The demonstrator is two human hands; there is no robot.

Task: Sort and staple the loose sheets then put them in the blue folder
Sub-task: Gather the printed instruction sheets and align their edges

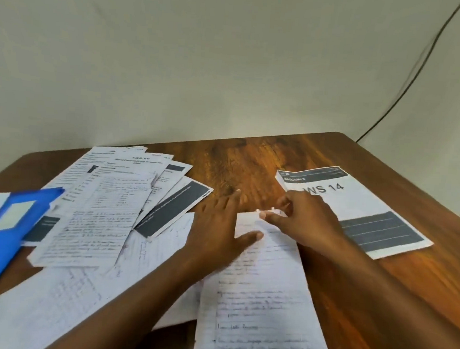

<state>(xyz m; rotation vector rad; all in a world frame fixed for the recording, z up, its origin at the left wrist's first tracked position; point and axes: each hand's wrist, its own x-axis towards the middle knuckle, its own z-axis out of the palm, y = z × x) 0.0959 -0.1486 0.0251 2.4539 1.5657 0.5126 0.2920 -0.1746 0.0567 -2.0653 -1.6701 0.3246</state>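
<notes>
head view: handwritten sheet lengthwise toward the wall, left hand flat, right hand pinching its top edge

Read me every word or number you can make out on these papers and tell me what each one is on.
"WS 14": large print on the stapled booklet at right.
Header strip above it: blurred.
Fanned printed sheets: too blurred.
Handwritten sheet: illegible.
Blue folder label: blank or unreadable.

A brown wooden table stands against a pale wall; a dark cable hangs there.
</notes>
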